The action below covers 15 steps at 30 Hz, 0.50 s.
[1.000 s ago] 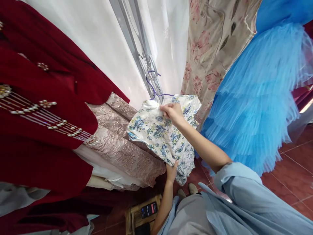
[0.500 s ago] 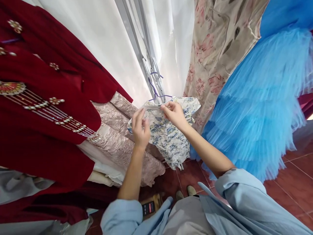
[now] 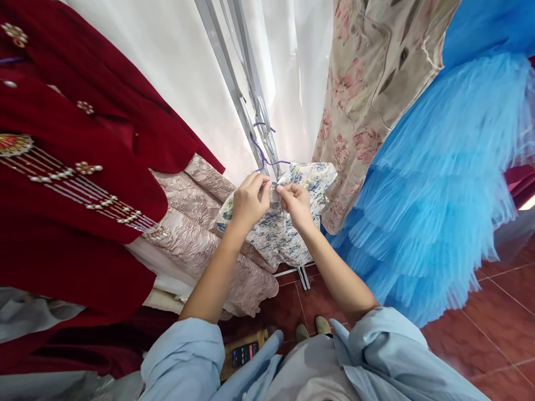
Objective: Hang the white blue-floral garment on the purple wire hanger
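A small white garment with a blue and yellow floral print [image 3: 295, 239] hangs from a purple hanger [image 3: 263, 159] on a grey metal stand [image 3: 246, 72]. Both hands meet at the middle of its neckline. My left hand [image 3: 252, 197] pinches the neckline edge just left of centre. My right hand [image 3: 295, 203] pinches the same edge a little to the right, its fingertips close to those of the left. Whatever small fastening may lie between the fingertips is too small to make out.
At left hang a dark red velvet garment [image 3: 100, 234] with beads and a pink brocade skirt [image 3: 200, 234]. To the right are a beige floral dress [image 3: 355, 94] and a blue tulle dress [image 3: 426, 184]. A phone [image 3: 245, 354] lies low down, above the red tiled floor [image 3: 485, 334].
My left hand has moved right and up from the garment's left side to its neckline and closed there. My right hand keeps its pinch. The garment's lower hem has shifted up.
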Tool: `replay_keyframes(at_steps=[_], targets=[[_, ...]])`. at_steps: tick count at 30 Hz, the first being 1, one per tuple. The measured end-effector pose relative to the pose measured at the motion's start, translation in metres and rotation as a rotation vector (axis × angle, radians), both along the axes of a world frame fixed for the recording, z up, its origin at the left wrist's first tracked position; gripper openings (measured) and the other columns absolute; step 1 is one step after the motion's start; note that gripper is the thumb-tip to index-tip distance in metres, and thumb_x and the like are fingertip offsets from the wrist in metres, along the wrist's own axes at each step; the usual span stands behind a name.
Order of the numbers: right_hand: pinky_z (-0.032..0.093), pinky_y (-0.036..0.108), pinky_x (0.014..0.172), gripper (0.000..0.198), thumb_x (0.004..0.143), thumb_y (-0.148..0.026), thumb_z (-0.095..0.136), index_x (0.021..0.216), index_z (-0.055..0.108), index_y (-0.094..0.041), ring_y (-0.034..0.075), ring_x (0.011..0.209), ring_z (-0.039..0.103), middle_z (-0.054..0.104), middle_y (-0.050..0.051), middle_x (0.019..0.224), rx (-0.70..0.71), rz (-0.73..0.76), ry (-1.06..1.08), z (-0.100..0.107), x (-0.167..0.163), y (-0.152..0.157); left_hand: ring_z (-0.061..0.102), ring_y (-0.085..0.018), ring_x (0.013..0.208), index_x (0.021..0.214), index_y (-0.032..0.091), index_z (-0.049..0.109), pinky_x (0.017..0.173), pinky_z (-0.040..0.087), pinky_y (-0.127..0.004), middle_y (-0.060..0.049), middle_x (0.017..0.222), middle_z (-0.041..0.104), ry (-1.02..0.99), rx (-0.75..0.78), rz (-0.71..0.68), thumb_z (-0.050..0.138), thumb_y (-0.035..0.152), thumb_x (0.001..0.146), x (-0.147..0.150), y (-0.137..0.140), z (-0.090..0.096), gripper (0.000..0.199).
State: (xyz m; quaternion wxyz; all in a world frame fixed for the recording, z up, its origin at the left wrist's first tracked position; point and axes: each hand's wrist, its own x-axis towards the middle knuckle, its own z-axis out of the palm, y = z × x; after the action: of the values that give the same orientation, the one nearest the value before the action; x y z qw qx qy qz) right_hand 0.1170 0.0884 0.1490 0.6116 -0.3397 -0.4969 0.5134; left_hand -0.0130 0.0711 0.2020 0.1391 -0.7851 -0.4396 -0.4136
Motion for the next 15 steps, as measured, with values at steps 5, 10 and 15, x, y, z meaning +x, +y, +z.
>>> replay_keyframes(at_steps=[5, 10, 15], targets=[[0.027, 0.023, 0.047, 0.031, 0.081, -0.047, 0.065, 0.070, 0.050, -0.022, 0.009, 0.044, 0.032, 0.038, -0.009, 0.046, 0.015, 0.019, -0.099, -0.001, -0.008, 0.012, 0.057, -0.014, 0.074, 0.089, 0.017, 0.060, 0.068, 0.045, -0.026, -0.005, 0.086, 0.063, -0.158, 0.070, 0.005, 0.050, 0.024, 0.101, 0.005, 0.000, 0.005, 0.018], [0.031, 0.024, 0.053, 0.025, 0.080, -0.035, 0.061, 0.063, 0.048, -0.022, 0.012, 0.052, 0.044, 0.050, -0.003, 0.054, -0.065, -0.033, -0.428, -0.077, -0.015, -0.002, 0.059, -0.013, 0.080, 0.093, 0.014, 0.060, 0.070, 0.047, -0.027, -0.005, 0.086, 0.063, -0.486, 0.190, 0.046, 0.047, 0.035, 0.104, -0.015, 0.007, 0.022, 0.027], [0.031, 0.026, 0.054, 0.026, 0.078, -0.030, 0.059, 0.056, 0.046, -0.023, 0.016, 0.054, 0.048, 0.050, 0.000, 0.052, -0.298, -0.057, -0.646, -0.181, 0.012, -0.056, 0.057, -0.013, 0.079, 0.093, 0.015, 0.062, 0.076, 0.047, -0.030, -0.002, 0.083, 0.061, -0.818, 0.104, 0.006, 0.061, 0.034, 0.094, -0.106, 0.011, 0.030, 0.018]])
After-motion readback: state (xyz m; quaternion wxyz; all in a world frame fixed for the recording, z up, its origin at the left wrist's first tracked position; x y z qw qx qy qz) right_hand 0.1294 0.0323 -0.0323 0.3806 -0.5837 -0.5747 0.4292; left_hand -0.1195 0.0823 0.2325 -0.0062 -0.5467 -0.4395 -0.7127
